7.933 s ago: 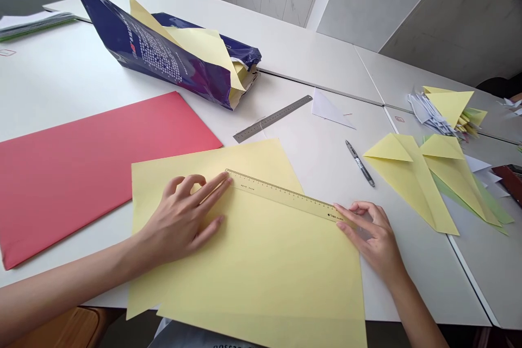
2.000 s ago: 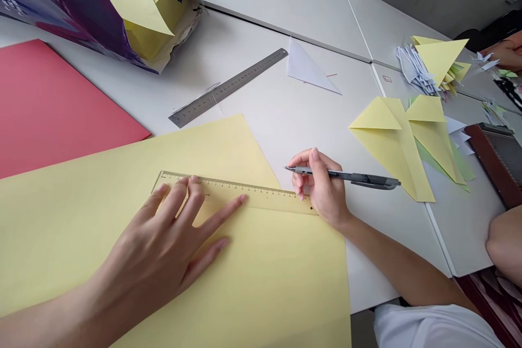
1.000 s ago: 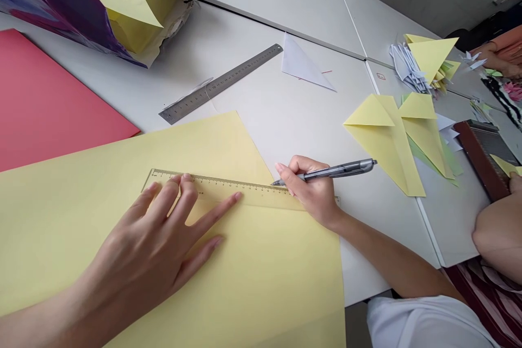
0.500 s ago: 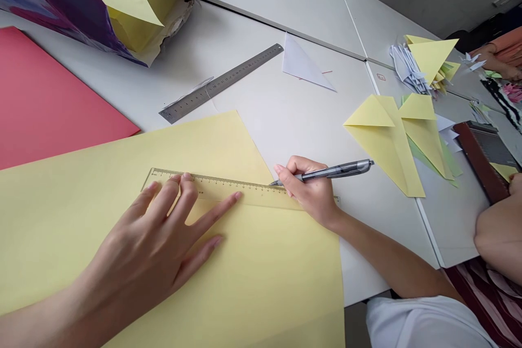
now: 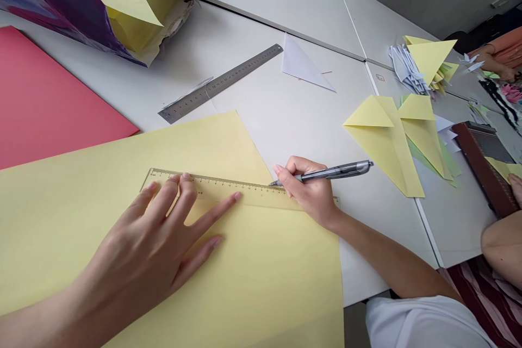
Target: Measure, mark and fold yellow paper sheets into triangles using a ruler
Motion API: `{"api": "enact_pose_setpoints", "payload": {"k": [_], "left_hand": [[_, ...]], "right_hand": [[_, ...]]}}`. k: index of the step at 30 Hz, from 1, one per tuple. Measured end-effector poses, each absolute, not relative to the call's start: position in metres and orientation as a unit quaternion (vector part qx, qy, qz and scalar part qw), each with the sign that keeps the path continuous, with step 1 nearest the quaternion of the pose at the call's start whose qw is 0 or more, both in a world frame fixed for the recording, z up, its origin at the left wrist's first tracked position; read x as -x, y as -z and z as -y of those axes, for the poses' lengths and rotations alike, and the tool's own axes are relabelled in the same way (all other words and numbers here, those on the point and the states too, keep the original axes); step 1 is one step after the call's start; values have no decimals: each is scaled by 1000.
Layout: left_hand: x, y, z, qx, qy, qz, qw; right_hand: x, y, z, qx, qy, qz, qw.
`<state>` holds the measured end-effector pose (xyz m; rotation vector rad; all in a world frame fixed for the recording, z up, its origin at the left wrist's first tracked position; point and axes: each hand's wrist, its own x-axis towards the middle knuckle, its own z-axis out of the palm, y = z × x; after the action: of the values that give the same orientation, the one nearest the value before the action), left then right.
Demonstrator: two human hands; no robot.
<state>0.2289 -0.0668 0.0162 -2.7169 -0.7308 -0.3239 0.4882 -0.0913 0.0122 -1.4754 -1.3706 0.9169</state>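
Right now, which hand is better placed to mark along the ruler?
Right, probably: the right hand holds a pen with its tip at the clear ruler's far edge, while the left hand lies spread across ruler and yellow sheet.

- The right hand (image 5: 310,193) now holds the pen (image 5: 338,171), which lay on the bench (image 5: 310,119) before.
- The pen's tip is now at the edge of the clear ruler (image 5: 212,187).
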Motion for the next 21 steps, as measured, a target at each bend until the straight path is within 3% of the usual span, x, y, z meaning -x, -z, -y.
{"api": "enact_pose_setpoints", "payload": {"k": [21], "left_hand": [[-226,-8,66,945,157,279,61]], "right_hand": [[-488,-13,91,581,-367,559,464]]}}
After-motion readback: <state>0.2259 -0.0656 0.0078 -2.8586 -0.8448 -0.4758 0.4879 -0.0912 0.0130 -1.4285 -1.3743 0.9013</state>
